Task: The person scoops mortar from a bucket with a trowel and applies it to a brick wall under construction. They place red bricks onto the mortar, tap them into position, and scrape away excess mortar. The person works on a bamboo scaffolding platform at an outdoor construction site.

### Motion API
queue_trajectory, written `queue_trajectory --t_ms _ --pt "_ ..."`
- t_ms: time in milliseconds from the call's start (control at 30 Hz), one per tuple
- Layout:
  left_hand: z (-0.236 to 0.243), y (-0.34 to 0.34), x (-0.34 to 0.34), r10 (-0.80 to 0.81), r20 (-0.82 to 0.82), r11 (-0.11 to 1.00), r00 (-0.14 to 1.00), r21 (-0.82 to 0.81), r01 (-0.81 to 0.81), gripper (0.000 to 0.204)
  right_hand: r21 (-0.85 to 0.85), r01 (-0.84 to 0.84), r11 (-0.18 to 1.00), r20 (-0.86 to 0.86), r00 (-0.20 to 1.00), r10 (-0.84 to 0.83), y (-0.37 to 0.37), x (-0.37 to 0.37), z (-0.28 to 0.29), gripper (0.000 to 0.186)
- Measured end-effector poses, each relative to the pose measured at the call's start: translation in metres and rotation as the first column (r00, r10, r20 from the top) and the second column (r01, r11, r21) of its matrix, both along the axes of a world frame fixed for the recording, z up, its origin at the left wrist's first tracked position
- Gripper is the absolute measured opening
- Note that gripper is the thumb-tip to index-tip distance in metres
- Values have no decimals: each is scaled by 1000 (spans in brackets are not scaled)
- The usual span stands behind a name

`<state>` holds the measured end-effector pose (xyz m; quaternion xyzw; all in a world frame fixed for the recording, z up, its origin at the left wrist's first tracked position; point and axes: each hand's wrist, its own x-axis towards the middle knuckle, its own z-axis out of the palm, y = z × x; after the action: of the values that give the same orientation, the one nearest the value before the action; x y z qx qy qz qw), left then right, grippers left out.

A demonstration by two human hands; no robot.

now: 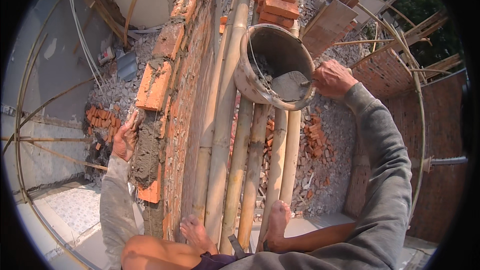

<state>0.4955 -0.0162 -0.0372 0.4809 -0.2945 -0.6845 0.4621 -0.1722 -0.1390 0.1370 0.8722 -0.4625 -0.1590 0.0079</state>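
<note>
My right hand [334, 78] is closed around the handle of a trowel at the right rim of a mortar-smeared bucket [245, 72]. The trowel's blade [290, 86] lies inside the bucket, against grey wet mortar. On the other side, my left hand [126, 137] rests by the left edge of the brick wall [185, 115], fingers extended and holding nothing. Just beyond its fingertips sits an orange brick [153, 86] on the wall's top. Grey mortar [148, 142] is spread over the course beside this hand, with another brick [150, 188] nearer me.
Bamboo poles [243, 165] form the platform under my bare feet [278, 222] and the bucket. A stack of bricks [277, 0] stands behind the bucket. Far below are rubble and loose bricks [317, 137]. A thin string [155, 120] runs along the wall.
</note>
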Motion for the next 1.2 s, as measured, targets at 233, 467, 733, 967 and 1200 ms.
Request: queue_trajectory --t_ms 233,467,733,967,1200 --pt "3 -10 -4 -5 -20 1000 1000 -6 5 85 61 101 993 152 982 -109 5 -6 16 24" --pt "-7 -24 -3 44 50 999 998 -8 -44 87 292 262 920 300 888 -348 3 -38 8 33" --pt "-4 -26 -12 7 39 997 999 -75 -4 95 314 401 861 548 664 -509 38 -34 68 35" --pt "-11 -29 -25 123 92 992 988 -41 -119 104 478 255 841 699 469 -540 72 109 91 22" --pt "-31 -38 -17 123 -104 989 987 -67 -130 98 74 63 995 879 468 -95 99 254 18 29"
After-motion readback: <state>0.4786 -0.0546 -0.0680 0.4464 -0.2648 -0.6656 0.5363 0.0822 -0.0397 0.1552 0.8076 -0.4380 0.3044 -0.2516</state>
